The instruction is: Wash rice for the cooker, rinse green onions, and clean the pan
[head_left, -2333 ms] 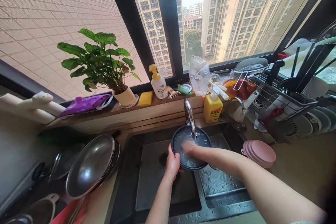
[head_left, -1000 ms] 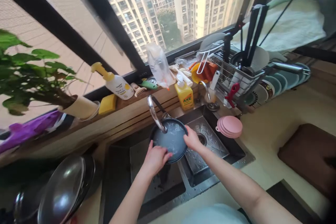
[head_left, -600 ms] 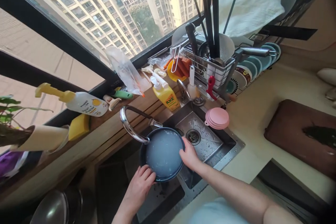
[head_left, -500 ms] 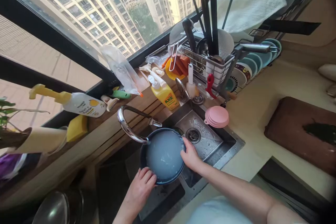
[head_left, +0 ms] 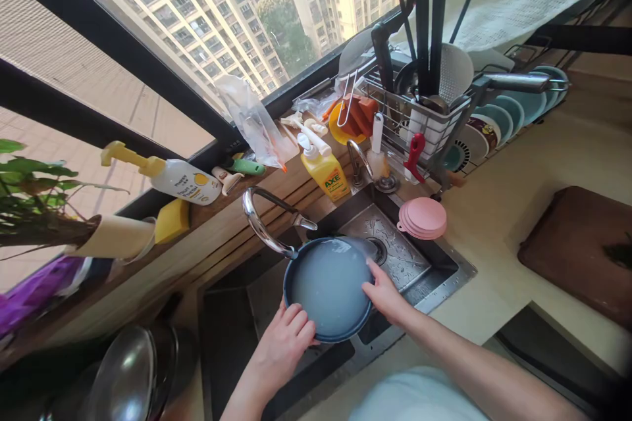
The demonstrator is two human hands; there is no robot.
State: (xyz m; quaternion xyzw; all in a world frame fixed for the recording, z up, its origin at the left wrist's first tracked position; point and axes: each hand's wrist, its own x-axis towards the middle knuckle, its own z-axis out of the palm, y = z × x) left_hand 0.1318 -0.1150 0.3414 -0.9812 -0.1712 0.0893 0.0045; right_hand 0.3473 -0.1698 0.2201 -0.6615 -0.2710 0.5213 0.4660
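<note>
Over the sink I hold a round blue pot (head_left: 326, 339) full of cloudy whitish water (head_left: 328, 289). My left hand (head_left: 289, 342) grips the near left rim, its fingers curled over the edge. On the right side, my right hand (head_left: 388, 293) clasps the rim with the thumb on top. The pot is tilted away to the right, and cloudy water runs over its far right rim towards the drain (head_left: 379, 250). A curved chrome faucet (head_left: 261, 227) stands just beyond the pot. Whatever lies at the pot's bottom is hidden by the water.
Around the pot is a steel sink (head_left: 405, 237) with a pink lid-like stack (head_left: 423, 217) at its right corner. Behind stand a yellow soap bottle (head_left: 326, 174), a white pump bottle (head_left: 185, 181) and a yellow sponge (head_left: 172, 221). A dish rack (head_left: 439, 138) holds utensils and plates.
The pot has tipped to the far right, and cloudy water now spills over its rim. Both hands keep their hold. The view has shifted, so everything appears further right.
</note>
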